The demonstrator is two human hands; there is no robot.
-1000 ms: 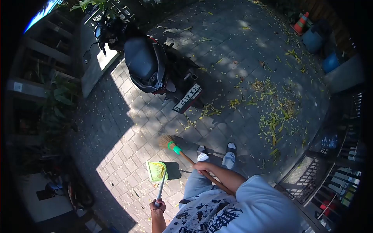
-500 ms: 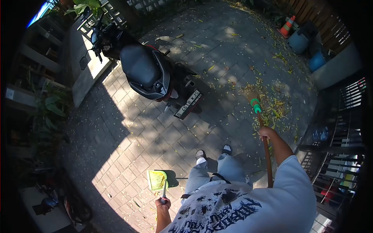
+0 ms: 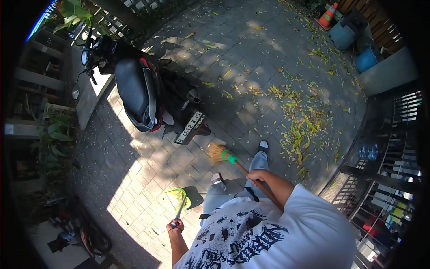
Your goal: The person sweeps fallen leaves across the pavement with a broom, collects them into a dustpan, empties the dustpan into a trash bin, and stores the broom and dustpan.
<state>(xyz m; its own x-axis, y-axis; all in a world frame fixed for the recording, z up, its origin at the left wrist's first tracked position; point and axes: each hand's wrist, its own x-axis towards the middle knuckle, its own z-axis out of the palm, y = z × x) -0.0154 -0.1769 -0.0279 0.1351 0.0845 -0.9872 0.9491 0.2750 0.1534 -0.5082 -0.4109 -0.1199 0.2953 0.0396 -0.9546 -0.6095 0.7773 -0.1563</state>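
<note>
My right hand (image 3: 257,176) is wrapped round the wooden handle of a broom (image 3: 217,153), whose straw bristles and green binding are over the paving just behind the scooter. My left hand (image 3: 175,224) grips the grey handle of a yellow-green dustpan (image 3: 175,196), low at my left. Yellowish bits show in the pan. Fallen yellow and green leaves (image 3: 300,125) lie scattered and heaped on the paving to the right, apart from the broom.
A black scooter (image 3: 132,87) stands ahead on the left. An orange cone (image 3: 327,16) and blue bins (image 3: 366,59) are at the far right. A metal gate (image 3: 380,188) runs along the right, near a plastic bottle (image 3: 368,151). Plants (image 3: 58,130) line the left.
The broom and my right hand have swung left from the leaf heap to near the scooter's rear. My feet have shifted, the right one forward. The dustpan is tilted differently in my left hand.
</note>
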